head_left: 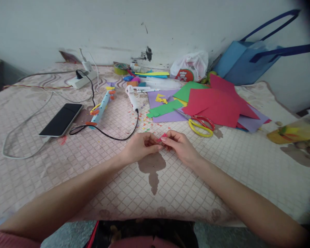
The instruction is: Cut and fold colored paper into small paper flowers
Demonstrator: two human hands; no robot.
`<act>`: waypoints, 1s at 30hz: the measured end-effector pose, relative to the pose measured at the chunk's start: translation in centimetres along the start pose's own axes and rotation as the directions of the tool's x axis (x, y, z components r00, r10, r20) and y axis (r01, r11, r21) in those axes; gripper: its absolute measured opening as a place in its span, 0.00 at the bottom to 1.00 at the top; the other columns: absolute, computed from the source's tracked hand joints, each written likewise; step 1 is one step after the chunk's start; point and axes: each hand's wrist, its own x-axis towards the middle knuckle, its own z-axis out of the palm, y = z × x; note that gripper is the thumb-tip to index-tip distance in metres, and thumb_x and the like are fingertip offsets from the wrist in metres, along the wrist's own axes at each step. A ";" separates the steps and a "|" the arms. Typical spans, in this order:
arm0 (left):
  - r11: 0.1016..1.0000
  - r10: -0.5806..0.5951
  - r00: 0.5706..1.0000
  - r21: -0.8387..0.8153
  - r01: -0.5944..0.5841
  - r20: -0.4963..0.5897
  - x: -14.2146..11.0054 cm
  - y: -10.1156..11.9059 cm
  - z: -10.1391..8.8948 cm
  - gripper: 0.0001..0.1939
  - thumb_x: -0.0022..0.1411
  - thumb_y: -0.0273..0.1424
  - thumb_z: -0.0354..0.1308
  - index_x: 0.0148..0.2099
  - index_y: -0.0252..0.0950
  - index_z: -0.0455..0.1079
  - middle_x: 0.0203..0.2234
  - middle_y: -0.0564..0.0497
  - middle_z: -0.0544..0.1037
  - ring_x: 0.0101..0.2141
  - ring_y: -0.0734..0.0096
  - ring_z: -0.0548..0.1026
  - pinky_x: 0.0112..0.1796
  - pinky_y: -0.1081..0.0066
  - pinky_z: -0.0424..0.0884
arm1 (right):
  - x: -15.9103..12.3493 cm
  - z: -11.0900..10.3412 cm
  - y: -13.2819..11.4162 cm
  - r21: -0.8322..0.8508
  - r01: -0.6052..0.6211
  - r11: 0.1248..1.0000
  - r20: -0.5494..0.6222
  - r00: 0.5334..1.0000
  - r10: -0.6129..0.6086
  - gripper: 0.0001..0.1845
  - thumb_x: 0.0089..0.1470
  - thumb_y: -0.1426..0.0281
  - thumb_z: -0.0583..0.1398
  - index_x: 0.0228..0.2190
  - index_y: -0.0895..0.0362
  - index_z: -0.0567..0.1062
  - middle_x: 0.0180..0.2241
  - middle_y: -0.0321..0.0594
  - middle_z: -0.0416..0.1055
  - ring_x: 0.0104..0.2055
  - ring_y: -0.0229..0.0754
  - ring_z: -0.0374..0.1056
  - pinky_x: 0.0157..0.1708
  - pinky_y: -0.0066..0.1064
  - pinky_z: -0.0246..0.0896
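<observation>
Both hands meet over the middle of the patterned tablecloth [222, 179]. My left hand [141, 146] and my right hand [179, 144] each pinch the same small piece of pink-red paper [162, 138] between thumb and fingertips. The paper is tiny and mostly hidden by the fingers. Just beyond the hands lie scissors [200, 124] with red and yellow handles. Small coloured paper scraps [144, 124] are scattered in front of the hands.
Sheets of red [217, 103], green [165, 108] and purple paper [161, 100] lie at the back right. A glue gun [131, 96] with a black cord, a phone [61, 120], a power strip [81, 80], a tape roll [121, 69], a white plastic bag [189, 67] and a blue bag [240, 62] surround them.
</observation>
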 end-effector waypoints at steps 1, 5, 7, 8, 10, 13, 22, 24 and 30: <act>1.000 0.006 1.000 0.006 -0.006 -0.013 0.0 0.1 0.0 0.11 0.52 0.33 0.62 0.34 0.30 0.69 0.25 0.50 0.76 0.25 0.77 0.73 0.28 0.75 0.70 | 0.0 0.0 -0.1 -0.005 0.001 1.000 0.003 1.000 -0.001 0.12 0.48 0.65 0.63 0.21 0.56 0.67 0.19 0.30 0.64 0.21 0.32 0.58 0.23 0.26 0.53; 0.999 -0.021 1.000 -0.035 0.020 -0.023 -0.1 0.5 0.1 0.10 0.57 0.34 0.58 0.31 0.30 0.68 0.23 0.50 0.75 0.23 0.78 0.72 0.27 0.76 0.70 | 0.0 0.1 -0.2 -0.026 0.017 1.000 0.012 1.000 -0.016 0.13 0.51 0.61 0.61 0.23 0.56 0.68 0.20 0.32 0.65 0.21 0.32 0.59 0.22 0.27 0.54; 0.998 -0.037 0.999 -0.054 0.036 -0.025 -0.1 0.5 0.1 0.09 0.57 0.33 0.57 0.30 0.30 0.67 0.23 0.51 0.75 0.22 0.78 0.72 0.26 0.76 0.70 | 0.0 0.1 -0.2 -0.038 0.022 0.999 0.024 0.999 -0.021 0.15 0.54 0.58 0.58 0.24 0.57 0.70 0.21 0.33 0.67 0.22 0.33 0.60 0.22 0.27 0.55; 0.998 -0.040 0.999 -0.053 0.038 -0.026 -0.1 0.5 0.1 0.09 0.57 0.33 0.57 0.30 0.30 0.67 0.23 0.51 0.75 0.22 0.78 0.72 0.26 0.76 0.70 | 0.0 0.0 -0.2 -0.040 0.020 0.999 0.034 0.999 -0.019 0.16 0.54 0.58 0.57 0.25 0.57 0.70 0.22 0.34 0.67 0.22 0.33 0.60 0.22 0.27 0.55; 0.999 -0.033 0.999 -0.028 0.032 -0.023 -0.1 0.5 0.1 0.09 0.57 0.32 0.57 0.30 0.31 0.67 0.23 0.51 0.75 0.22 0.78 0.72 0.26 0.76 0.70 | 0.1 0.0 -0.1 -0.045 0.012 0.999 0.050 0.999 -0.010 0.14 0.52 0.59 0.59 0.25 0.57 0.69 0.21 0.32 0.66 0.22 0.32 0.60 0.23 0.27 0.55; 1.000 -0.003 1.000 0.028 0.003 -0.004 -0.2 0.3 0.3 0.09 0.57 0.33 0.56 0.30 0.31 0.67 0.23 0.50 0.75 0.23 0.77 0.72 0.27 0.75 0.71 | 0.1 -0.1 0.1 -0.067 0.032 0.997 0.039 0.999 -0.030 0.13 0.50 0.62 0.62 0.24 0.56 0.68 0.19 0.30 0.62 0.20 0.31 0.56 0.21 0.26 0.52; 0.910 0.193 0.977 0.389 -0.145 -0.087 -0.8 0.6 0.6 0.09 0.59 0.32 0.53 0.30 0.33 0.68 0.24 0.51 0.75 0.26 0.75 0.72 0.28 0.74 0.68 | 0.1 -0.6 -0.5 -0.159 0.101 0.982 0.046 0.994 -0.095 0.13 0.55 0.60 0.57 0.27 0.56 0.70 0.22 0.33 0.64 0.24 0.34 0.59 0.26 0.28 0.56; 0.898 0.210 0.970 0.416 -0.144 -0.118 -0.9 0.7 0.8 0.08 0.59 0.33 0.54 0.31 0.34 0.69 0.25 0.50 0.75 0.27 0.74 0.72 0.29 0.74 0.68 | 0.1 -0.7 -0.6 -0.208 0.147 0.967 0.022 0.989 -0.146 0.12 0.54 0.61 0.59 0.26 0.56 0.69 0.23 0.32 0.63 0.24 0.34 0.58 0.26 0.28 0.54; 1.000 0.001 0.996 0.004 0.000 -0.091 -0.5 0.7 0.7 0.09 0.58 0.33 0.57 0.30 0.32 0.69 0.24 0.51 0.75 0.24 0.76 0.72 0.29 0.75 0.69 | 0.0 -0.5 -0.3 -0.271 0.172 0.947 0.011 0.984 -0.175 0.15 0.56 0.58 0.56 0.26 0.56 0.70 0.21 0.34 0.64 0.24 0.36 0.60 0.25 0.29 0.55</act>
